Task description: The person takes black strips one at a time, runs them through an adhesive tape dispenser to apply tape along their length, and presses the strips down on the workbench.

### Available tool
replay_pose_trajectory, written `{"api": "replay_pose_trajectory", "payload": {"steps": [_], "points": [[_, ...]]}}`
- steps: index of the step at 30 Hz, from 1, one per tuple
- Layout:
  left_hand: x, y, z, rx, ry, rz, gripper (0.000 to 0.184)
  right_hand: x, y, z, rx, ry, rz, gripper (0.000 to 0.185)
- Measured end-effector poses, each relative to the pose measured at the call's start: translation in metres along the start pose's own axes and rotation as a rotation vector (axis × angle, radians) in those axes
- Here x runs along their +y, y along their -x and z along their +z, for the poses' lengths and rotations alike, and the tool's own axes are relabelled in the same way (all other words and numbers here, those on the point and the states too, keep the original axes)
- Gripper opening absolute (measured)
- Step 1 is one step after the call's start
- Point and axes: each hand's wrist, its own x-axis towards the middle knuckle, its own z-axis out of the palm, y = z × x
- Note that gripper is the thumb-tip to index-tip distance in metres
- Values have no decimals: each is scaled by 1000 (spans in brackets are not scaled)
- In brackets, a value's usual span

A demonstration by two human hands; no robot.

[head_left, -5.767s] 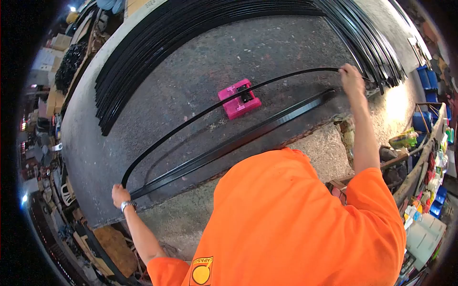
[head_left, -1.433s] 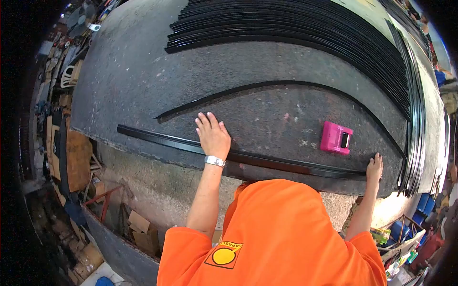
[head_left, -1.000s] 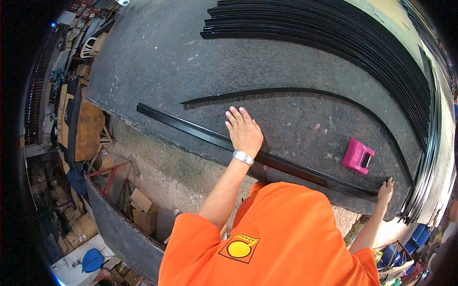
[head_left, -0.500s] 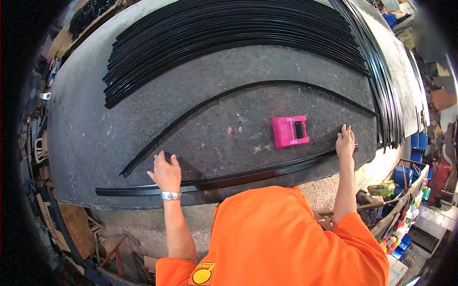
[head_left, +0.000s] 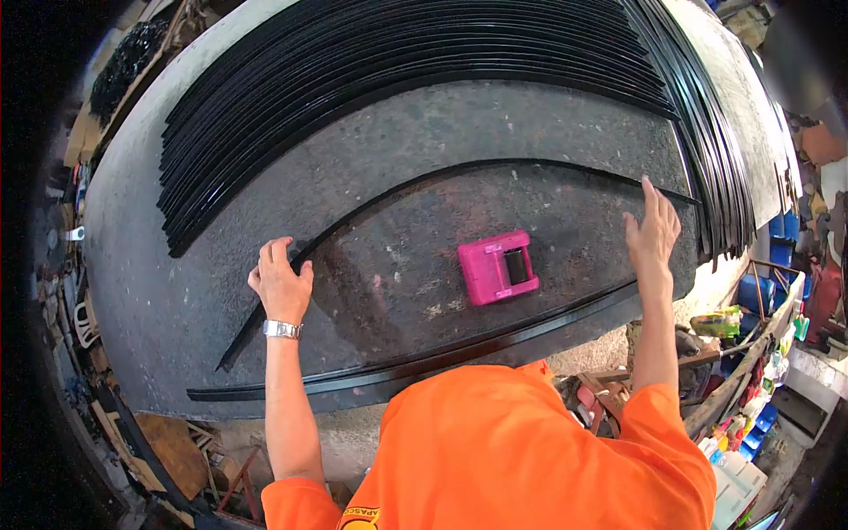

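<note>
A long black strip (head_left: 424,176) bows across the dark tabletop. My left hand (head_left: 283,281) is at its left part, thumb and fingers on either side of it and closed on it; the palm hides the exact grip. Close to the strip's right end, my right hand (head_left: 654,231) has its fingers stretched out and thumb apart, holding nothing; whether a fingertip touches the strip I cannot tell. A second black strip (head_left: 424,358) lies along the near table edge. Between the two strips sits a pink tape dispenser-like block (head_left: 484,269) with a black roll.
Many black strips lie side by side in a curved stack (head_left: 397,88) at the back of the table (head_left: 132,300). Another bundle of strips (head_left: 711,177) runs down the right side. Below the right edge is a wooden rack (head_left: 751,353) with assorted items.
Both hands have moved away from the near strip to the bowed one. My left hand has closed around its left part; my right hand has risen to near its right end.
</note>
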Motion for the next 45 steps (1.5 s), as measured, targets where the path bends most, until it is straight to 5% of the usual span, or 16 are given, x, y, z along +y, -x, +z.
{"api": "replay_pose_trajectory", "payload": {"steps": [3, 10, 13, 25, 31, 36, 39, 45], "points": [[-4, -11, 8, -56, 5, 16, 51, 9, -40, 13, -40, 118, -83, 85], [0, -18, 11, -158, 36, -22, 32, 16, -87, 33, -290, 208, -196, 67], [2, -18, 4, -128, 60, 35, 18, 13, -97, 36, -252, 210, -194, 63], [-93, 13, -16, -4, -74, 185, 16, -53, -101, 54, -90, 201, -369, 57], [-126, 53, -7, 82, -50, 213, 17, -111, -39, 4, 106, 130, -343, 59], [-138, 68, -7, 135, 48, 224, 20, -232, 81, -38, 14, -234, -560, 54], [-147, 71, -8, 146, 75, 253, 19, -299, 144, -36, -187, -390, -576, 67], [-157, 71, -5, 135, 113, 291, 19, -392, 206, -23, -248, -450, -592, 75]]}}
